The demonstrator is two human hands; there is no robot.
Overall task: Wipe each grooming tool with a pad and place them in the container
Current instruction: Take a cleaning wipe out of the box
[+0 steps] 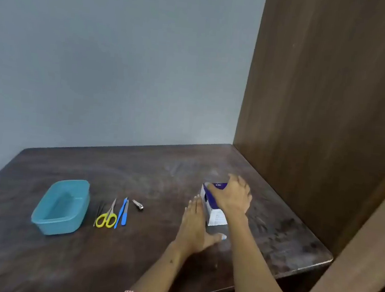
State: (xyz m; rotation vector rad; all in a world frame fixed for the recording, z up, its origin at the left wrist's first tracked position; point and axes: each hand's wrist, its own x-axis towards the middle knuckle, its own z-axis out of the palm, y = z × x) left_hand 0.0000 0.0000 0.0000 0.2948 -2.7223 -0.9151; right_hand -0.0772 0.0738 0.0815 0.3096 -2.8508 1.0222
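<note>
Grooming tools (119, 211): in a row just right of blue container (61, 206). Box (214, 209), further right: right hand (231, 196) grips its top; left hand (194, 226), fingers straight, presses its side.

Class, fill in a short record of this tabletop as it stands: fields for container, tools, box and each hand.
container: blue tub, open, no tool seen inside
tools: tweezers, yellow scissors, blue file, second blue tool, nail clipper, in a row right of the tub
box: purple and white box on the table
left hand: flat against the box's left side
right hand: over the box top
</note>
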